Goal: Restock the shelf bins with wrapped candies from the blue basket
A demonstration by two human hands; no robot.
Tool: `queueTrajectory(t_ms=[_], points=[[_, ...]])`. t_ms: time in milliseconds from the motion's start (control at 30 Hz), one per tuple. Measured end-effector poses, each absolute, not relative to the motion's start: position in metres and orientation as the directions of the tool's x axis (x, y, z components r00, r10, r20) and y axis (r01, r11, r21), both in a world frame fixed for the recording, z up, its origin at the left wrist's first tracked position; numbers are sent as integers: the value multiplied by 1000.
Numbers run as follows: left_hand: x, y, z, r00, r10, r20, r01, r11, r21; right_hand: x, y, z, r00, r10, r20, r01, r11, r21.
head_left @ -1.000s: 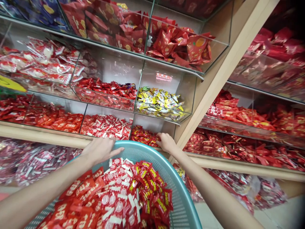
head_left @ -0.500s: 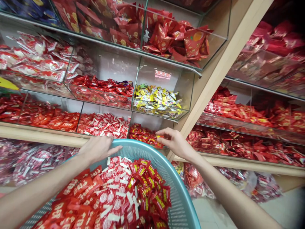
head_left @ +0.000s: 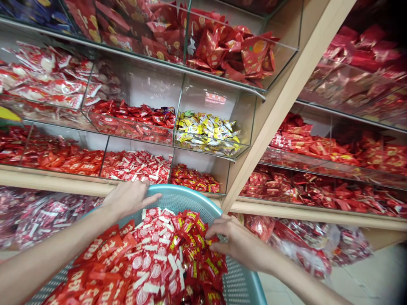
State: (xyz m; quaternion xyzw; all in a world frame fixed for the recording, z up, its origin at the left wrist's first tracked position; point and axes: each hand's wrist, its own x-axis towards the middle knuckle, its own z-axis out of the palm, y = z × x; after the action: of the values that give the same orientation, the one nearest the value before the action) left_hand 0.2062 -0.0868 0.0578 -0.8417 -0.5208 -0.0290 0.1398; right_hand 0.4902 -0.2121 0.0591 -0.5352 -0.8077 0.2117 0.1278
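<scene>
A blue-green plastic basket (head_left: 235, 279) is heaped with wrapped candies. Orange-red packets (head_left: 101, 254) fill its left side, red-and-white candies (head_left: 155, 250) the middle, and red candies with yellow lettering (head_left: 197, 241) the right. My left hand (head_left: 129, 199) is closed on the far rim, its thumb lying along the inside. Over the right side hangs my right hand (head_left: 232, 239), its curved fingers and thumb apart, close to the yellow-lettered candies. No candy can be made out in its grasp. Directly beyond the basket, a shelf compartment holds similar red-and-yellow candies (head_left: 195, 180).
Clear-fronted shelves hold yellow-and-white candies (head_left: 208, 131), red-and-white candies (head_left: 140, 165) and large red packets (head_left: 235, 51). A slanting wooden upright (head_left: 270, 127) divides the shelving. Below the wooden ledge (head_left: 318, 216) are bagged candies (head_left: 305, 245), with pale floor tiles (head_left: 359, 279) at lower right.
My right hand has come down from the shelf compartment, where a red-and-yellow candy was at its fingertips, to over the basket's right side. My left hand stays on the rim.
</scene>
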Motion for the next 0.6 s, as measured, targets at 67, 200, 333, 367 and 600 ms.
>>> queueTrajectory(t_ms=[67,200,333,367,600], points=[[206,-87,57,456,868,197,884,-415,-214,489,-215,57,-403,915,-24,822,351,-448],[206,-85,56,454,868,201,884,-409,-228,491,-213,59,-433,901,19,813,400,-424],[206,-83,53,461,863,209,881,-416,-225,499,-195,72,-411,890,196,812,455,-364],[206,-83,53,462,861,211,881,-419,-220,502,-188,76,-403,885,235,827,462,-321],[207,-84,56,463,861,210,883,-426,-197,507,-130,85,-418,876,242,865,302,401]])
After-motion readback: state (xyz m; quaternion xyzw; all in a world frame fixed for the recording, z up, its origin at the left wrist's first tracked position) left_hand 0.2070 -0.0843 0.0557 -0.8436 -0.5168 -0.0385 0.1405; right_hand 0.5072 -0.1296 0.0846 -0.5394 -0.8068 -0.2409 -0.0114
